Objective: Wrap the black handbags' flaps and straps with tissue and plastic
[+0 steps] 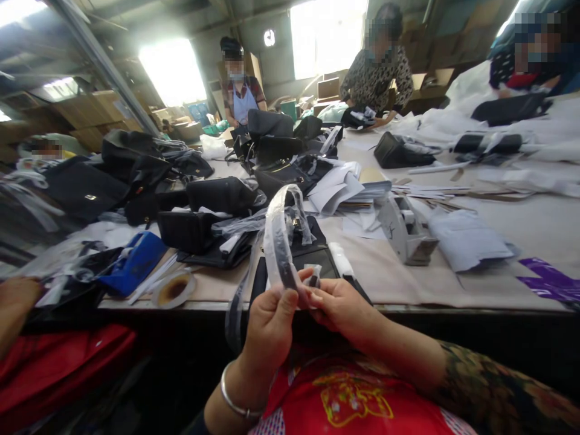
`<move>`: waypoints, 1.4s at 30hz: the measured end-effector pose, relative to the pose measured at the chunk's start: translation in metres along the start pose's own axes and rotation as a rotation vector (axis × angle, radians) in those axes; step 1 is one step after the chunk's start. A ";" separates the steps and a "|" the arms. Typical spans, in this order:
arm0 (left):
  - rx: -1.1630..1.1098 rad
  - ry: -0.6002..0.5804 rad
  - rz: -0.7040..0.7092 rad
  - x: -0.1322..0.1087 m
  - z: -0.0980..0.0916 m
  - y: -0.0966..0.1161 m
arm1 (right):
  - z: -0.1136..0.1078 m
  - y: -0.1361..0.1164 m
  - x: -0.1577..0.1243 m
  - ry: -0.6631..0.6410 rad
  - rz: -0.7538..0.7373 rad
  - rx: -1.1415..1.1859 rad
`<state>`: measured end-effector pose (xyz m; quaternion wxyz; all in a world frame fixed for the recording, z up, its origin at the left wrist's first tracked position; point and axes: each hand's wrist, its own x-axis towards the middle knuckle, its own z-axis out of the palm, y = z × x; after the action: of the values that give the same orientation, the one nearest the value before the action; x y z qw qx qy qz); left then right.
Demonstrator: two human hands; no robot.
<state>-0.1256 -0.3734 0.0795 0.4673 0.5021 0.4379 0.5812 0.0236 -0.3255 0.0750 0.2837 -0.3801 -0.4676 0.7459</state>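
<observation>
My left hand and my right hand are both closed on a black bag strap wrapped in clear plastic. The strap arches up from my fingers above the table's near edge. A loose tail of plastic wrap hangs down to the left of my left hand. Just beyond my hands a flat black bag lies on the table. A silver bangle is on my left wrist.
Several black handbags are piled across the table. A tape roll, a blue pouch, a grey tool, white papers. Three people work at the far side; another person's arm at left.
</observation>
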 end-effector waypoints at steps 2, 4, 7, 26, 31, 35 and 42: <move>-0.064 0.055 -0.046 0.002 -0.004 0.002 | 0.000 0.002 0.001 0.014 -0.012 -0.188; -0.141 0.100 -0.106 0.006 -0.005 0.006 | 0.000 0.003 0.002 0.016 -0.019 -0.292; -0.289 0.146 -0.172 0.013 -0.001 0.011 | 0.000 0.004 0.001 0.023 -0.060 -0.362; 0.490 -0.130 0.411 0.007 -0.011 0.006 | -0.007 -0.013 0.004 0.191 -0.169 -0.180; 0.577 -0.028 0.593 0.002 -0.008 -0.005 | -0.017 -0.015 0.006 0.238 -0.298 -0.437; 0.586 0.040 0.675 0.001 -0.003 -0.008 | -0.019 -0.009 0.008 0.284 -0.374 -0.506; 0.573 0.047 0.770 0.001 0.006 -0.016 | -0.010 0.009 0.009 0.320 -0.354 -0.280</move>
<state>-0.1185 -0.3688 0.0645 0.0511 0.7229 0.3732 0.5792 0.0268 -0.3175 0.0611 0.4249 -0.4409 -0.5745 0.5432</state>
